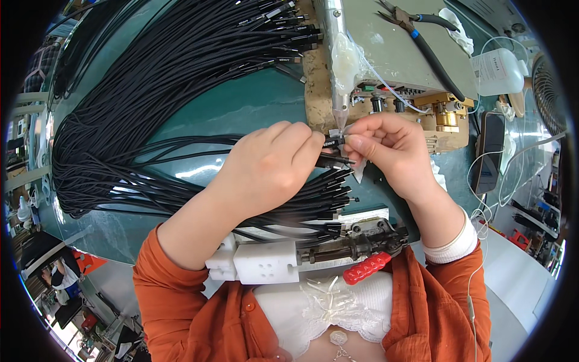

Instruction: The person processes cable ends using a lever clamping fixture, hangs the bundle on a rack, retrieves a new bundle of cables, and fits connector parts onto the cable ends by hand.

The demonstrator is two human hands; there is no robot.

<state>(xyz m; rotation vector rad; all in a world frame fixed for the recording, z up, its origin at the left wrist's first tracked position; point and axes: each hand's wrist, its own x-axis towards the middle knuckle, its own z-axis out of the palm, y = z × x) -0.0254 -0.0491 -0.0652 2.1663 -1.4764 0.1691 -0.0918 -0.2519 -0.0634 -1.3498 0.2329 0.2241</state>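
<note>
A black cable's plug end (333,142) lies across the gap between my two hands. My left hand (268,166) is closed around it, with the cable trailing away to the left. The fingers of my right hand (395,154) pinch at the plug's tip. Right above the plug, the pointed nozzle (341,113) of an upright metal tube comes down close to my fingertips. A bit of white tissue (359,174) shows below the right fingers. Several more cable ends (339,196) lie fanned out under and beside my left hand.
A large looped bundle of black cables (163,66) covers the table's left and back. Near me sits a clamp with a red handle (367,268) beside a white block (265,263). Pliers (429,57) rest on a grey machine (398,66); a bottle (503,75) and phone (489,151) are right.
</note>
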